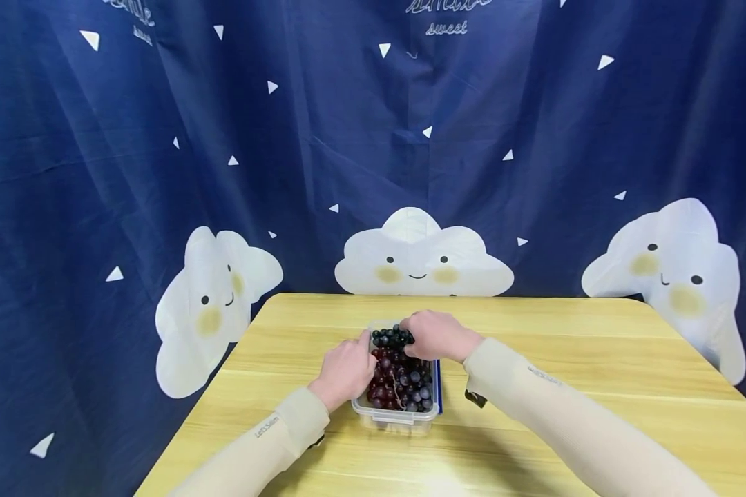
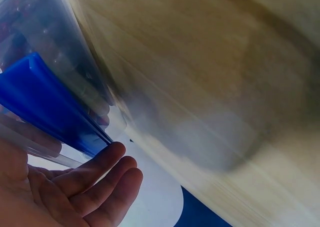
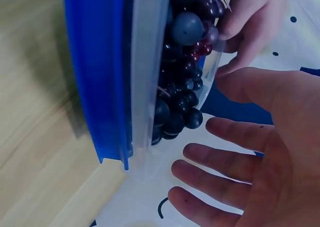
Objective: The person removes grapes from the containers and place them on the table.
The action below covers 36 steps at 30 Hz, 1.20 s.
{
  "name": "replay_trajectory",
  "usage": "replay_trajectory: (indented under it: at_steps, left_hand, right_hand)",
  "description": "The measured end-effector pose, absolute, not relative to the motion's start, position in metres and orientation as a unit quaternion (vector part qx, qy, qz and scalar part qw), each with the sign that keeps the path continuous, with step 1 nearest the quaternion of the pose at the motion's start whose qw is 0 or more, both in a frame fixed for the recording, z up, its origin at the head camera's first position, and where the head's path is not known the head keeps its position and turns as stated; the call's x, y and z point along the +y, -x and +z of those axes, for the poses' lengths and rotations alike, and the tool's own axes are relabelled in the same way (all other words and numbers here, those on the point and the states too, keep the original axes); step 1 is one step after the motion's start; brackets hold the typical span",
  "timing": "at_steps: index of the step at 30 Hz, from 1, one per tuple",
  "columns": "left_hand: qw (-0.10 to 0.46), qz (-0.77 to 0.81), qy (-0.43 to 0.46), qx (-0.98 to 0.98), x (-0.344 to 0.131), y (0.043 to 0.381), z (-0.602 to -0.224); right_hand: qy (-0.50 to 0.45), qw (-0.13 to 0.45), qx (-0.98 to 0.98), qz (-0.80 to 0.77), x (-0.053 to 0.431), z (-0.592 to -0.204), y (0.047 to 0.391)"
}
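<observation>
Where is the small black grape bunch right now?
In the head view, the small black grape bunch lies at the far end of the clear container, beyond the red grapes and just left of the right hand.

Dark red and blue-black grapes point(image 1: 404, 379)

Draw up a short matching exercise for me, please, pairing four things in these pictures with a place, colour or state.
1. Left hand
2. Small black grapes
3. Side flap
4. Table

A. Blue
B. Inside the clear container, at its far end
C. Pale yellow wood look
D. Gripping the clear container

Pairs: 1-D, 2-B, 3-A, 4-C
</observation>
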<state>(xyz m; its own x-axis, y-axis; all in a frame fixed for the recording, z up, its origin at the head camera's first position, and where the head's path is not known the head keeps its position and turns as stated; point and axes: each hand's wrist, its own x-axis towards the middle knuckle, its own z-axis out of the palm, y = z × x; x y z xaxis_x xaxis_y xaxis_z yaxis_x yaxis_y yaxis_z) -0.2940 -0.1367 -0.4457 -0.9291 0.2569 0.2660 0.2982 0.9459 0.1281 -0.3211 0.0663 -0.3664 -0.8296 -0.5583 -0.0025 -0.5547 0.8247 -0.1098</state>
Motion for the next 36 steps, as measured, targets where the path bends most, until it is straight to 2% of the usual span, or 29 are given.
replay_trajectory:
  at_steps: [18, 36]
  left_hand:
    - [0.130, -0.073, 0.146, -0.978, -0.139, 0.295, -0.448]
    - [0.132, -0.073, 0.144, -0.978, -0.137, 0.296, -0.450]
  right_hand:
    - [0.250, 0.119, 0.960, -0.044, 0.040, -0.353, 0.342]
    - [0.198, 0.158, 0.967, -0.003, 0.022, -0.350, 0.346]
